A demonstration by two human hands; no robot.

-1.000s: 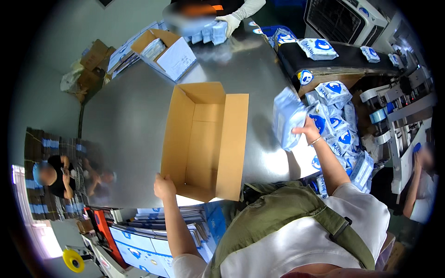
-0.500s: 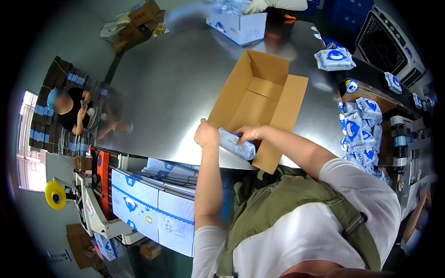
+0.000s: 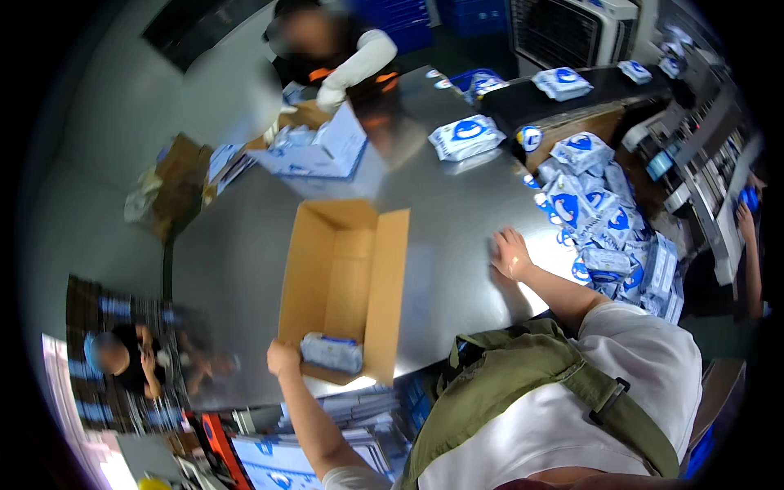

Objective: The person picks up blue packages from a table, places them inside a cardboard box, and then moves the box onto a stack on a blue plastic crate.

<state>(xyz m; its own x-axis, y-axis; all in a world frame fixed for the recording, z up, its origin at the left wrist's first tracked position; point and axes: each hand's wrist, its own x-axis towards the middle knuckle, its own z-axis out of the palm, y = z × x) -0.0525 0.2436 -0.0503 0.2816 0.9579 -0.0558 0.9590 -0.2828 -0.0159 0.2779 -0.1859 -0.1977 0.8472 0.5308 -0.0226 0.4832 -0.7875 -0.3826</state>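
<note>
Your left hand [image 3: 284,358] has the near left corner of the brown box [image 3: 306,269] in its grip, fingers bent over the edge. Your right hand [image 3: 511,255] has nothing in its grip: the fingers are loosely spread and slightly bent above the bare metal surface [image 3: 229,286], to the right of the box. You cannot tell whether the fingertips touch the metal.

The box sits in front of you with its top uncovered, and a blue-and-white packet [image 3: 333,355] lies inside at the end nearest you. Farther off, a single packet [image 3: 467,137] lies by itself on the surface. To the right of your right hand is a heap of packets [image 3: 600,208], just past the surface's edge, and beyond it a dark belt [image 3: 523,100] carries more. Across from you, a co-worker's white sleeve [image 3: 365,61] reaches to a light blue box [image 3: 339,147] filled with packets.
</note>
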